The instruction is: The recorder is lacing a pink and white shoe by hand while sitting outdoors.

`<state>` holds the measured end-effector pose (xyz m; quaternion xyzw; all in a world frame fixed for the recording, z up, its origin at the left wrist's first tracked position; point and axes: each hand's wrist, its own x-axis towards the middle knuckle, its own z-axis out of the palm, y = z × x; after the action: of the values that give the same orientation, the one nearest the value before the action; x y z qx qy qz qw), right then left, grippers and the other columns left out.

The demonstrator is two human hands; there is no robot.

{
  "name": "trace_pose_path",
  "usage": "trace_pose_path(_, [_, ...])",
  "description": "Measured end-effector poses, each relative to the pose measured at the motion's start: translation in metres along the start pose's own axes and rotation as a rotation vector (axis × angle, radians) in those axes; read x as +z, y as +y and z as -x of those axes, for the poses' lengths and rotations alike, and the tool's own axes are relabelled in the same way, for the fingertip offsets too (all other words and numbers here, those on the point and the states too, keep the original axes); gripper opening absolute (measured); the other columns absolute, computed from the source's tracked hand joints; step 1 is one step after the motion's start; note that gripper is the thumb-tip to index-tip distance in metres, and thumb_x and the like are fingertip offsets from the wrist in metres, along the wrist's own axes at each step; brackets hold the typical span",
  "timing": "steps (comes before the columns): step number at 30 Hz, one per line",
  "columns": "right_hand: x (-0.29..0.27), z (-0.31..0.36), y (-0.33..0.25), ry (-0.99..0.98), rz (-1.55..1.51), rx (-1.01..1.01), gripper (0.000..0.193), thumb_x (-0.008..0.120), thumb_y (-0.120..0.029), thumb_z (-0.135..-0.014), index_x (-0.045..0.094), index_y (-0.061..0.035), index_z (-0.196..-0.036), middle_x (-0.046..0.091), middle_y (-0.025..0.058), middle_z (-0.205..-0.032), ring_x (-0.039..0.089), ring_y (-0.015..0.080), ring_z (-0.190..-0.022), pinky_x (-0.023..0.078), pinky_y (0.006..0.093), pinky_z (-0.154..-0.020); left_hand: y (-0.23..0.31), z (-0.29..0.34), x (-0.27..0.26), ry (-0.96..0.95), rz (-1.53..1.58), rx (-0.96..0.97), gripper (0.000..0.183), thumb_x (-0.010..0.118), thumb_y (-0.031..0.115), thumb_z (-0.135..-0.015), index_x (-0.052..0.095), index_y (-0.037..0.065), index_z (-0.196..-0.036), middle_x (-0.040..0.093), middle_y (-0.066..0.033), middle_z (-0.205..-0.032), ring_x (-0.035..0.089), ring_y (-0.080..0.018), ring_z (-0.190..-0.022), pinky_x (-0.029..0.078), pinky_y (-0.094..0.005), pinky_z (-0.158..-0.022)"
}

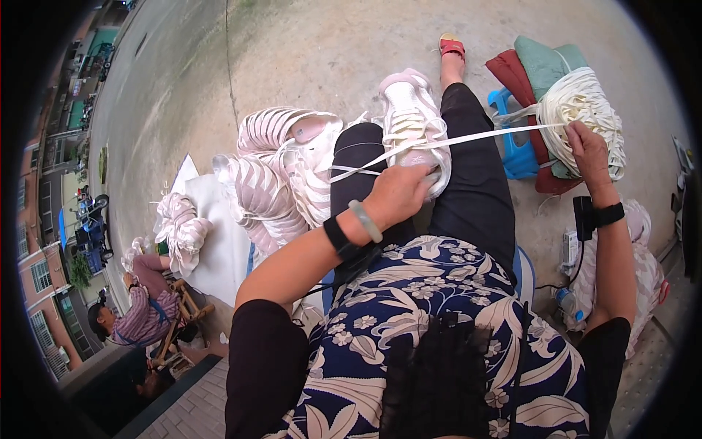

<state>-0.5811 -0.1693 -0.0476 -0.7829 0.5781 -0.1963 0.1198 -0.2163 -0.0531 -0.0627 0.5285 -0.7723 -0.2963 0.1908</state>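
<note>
A pale pink and white sneaker upper [411, 110] lies across my lap between my thighs, its toe end pointing away from me. White lace is threaded in rows across its front. My left hand [401, 192] is closed on the collar end of the upper, fingers partly hidden by the hand's back. Out to the right, my right hand [589, 155] pinches a flat white shoelace [504, 132], which runs taut from the upper's eyelets. Another length of lace trails left over my left knee. Behind my right hand sits a thick hank of cream laces [585, 110].
Bundles of pink and white uppers [267, 197] lie left of my knee. The laces rest on green and dark red cloth [552, 62] over a blue stool [518, 150]. A water bottle [569, 304] stands at right. Another person [142, 307] sits far left.
</note>
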Motion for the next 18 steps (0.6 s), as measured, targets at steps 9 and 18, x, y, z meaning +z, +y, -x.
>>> trace_pose_path(9, [0.049,0.028,-0.02,-0.087,-0.233,0.138,0.03,0.055,-0.026,-0.085,0.053,-0.0028,-0.066,0.047,0.0107,-0.054,0.044,0.0206,-0.049,0.038,0.0331,-0.051,0.0,-0.016,0.022,0.002,0.44,-0.257,0.017,0.055,0.006,-0.082,0.054,-0.002,-0.098,0.056,-0.005,-0.063,0.052,-0.0086,-0.054,0.043,-0.0244,-0.051])
trace_pose_path(18, [0.058,0.032,-0.067,-0.434,-1.086,0.669,0.03,0.058,-0.03,-0.087,0.056,-0.0065,-0.068,0.046,-0.0044,-0.053,0.036,0.0049,-0.042,0.03,0.0205,-0.042,0.0,-0.019,0.026,-0.01,0.627,-0.413,0.016,0.052,0.006,-0.084,0.052,-0.001,-0.098,0.055,-0.0026,-0.067,0.051,-0.0061,-0.051,0.044,-0.0206,-0.045])
